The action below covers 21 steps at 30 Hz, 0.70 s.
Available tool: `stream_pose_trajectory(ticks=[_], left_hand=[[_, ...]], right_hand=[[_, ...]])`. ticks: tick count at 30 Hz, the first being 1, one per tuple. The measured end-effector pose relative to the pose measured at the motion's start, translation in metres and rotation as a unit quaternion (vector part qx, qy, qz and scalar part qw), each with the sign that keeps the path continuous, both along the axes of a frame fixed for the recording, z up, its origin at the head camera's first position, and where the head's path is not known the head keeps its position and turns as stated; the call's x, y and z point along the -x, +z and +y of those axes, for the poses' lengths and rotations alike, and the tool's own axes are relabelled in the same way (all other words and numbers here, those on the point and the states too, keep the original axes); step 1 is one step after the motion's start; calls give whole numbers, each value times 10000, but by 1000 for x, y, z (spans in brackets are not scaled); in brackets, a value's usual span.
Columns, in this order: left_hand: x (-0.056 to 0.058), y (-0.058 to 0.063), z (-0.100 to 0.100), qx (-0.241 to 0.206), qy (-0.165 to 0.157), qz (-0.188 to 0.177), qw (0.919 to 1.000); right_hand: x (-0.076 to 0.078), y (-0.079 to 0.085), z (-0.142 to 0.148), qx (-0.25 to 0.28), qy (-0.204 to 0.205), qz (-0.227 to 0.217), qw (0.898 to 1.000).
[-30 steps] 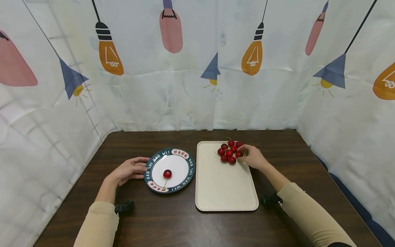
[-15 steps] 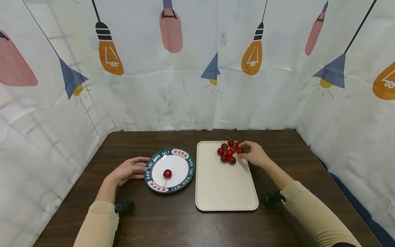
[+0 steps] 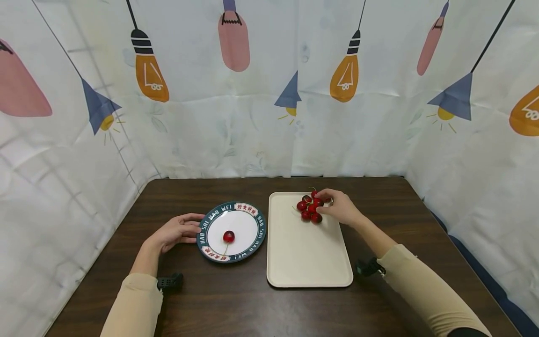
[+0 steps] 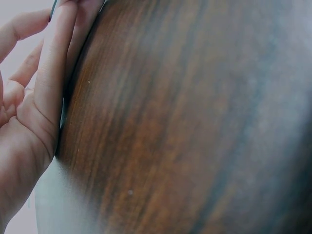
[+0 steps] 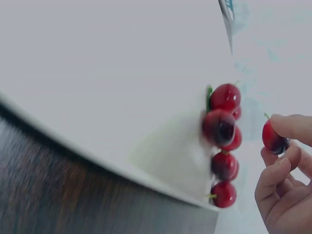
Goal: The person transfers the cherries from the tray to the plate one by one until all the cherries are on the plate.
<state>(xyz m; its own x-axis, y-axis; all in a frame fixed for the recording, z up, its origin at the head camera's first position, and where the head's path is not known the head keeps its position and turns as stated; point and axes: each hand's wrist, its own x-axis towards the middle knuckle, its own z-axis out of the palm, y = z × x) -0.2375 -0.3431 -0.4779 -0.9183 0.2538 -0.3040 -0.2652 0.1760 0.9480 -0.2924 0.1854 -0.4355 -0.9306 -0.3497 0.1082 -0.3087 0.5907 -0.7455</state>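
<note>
My right hand (image 3: 340,207) is over the back right of the cream tray (image 3: 309,252), beside a cluster of cherries (image 3: 305,206). In the right wrist view its thumb and fingers pinch one dark red cherry (image 5: 274,137), apart from the cherries (image 5: 225,166) lying on the tray. From overhead the fingers hide part of the cluster. My left hand (image 3: 174,232) rests at the left rim of a round plate (image 3: 210,220) with a dark green lettered border. Its fingers look relaxed and touch the rim. One stemmed cherry (image 3: 229,237) lies on the plate's white middle.
Both dishes stand on a dark brown wooden table (image 3: 202,299), with a narrow gap between them. A white curtain (image 3: 252,140) printed with lamps hangs around the back and sides. A dark wrist device (image 3: 170,282) is on the left wrist.
My right hand first shifts slightly right with a cherry at its fingertips, then moves left over the cluster. The left hand and the plate stay in place.
</note>
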Motion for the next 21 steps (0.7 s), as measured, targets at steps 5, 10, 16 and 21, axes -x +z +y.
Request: stream_pose_trajectory(ticks=[5,10,16,21], left_hand=[[-1,0,0,-22,11,2,10000],[0,0,0,6,25,2,10000],[-1,0,1,41,7,7,10000],[-1,1,2,104,0,36,9999]], right_hand=[[-2,3,-13,85,155,-85,9998],[-4,5,-27,168,276,-209,9993],[-9,9,-44,278,452,-348,9980],[-11,13,-57,245,507,-308,9979]])
